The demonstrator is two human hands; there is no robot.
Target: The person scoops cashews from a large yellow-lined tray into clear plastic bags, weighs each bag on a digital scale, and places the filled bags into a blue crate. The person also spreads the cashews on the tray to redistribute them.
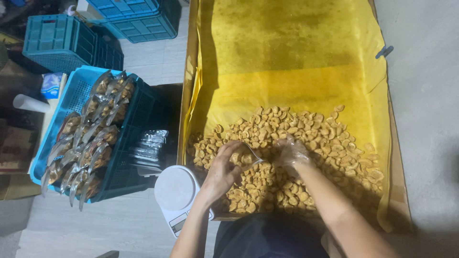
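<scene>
A large cardboard box [400, 191] lined with oily yellow paper [296, 81] holds a heap of golden fried snack pieces [311, 138] at its near end. My left hand [224, 169] is bare and grips the mouth of a clear plastic bag [249, 155] laid on the heap. My right hand [291, 153] wears a thin clear glove and rests on the pieces just right of the bag, fingers curled over some of them.
A white kitchen scale [174, 188] stands left of the box. A blue crate [57, 119] further left is full of several packed bags. A stack of empty clear bags [148, 148] lies between them. Teal crates [67, 43] stand at the back.
</scene>
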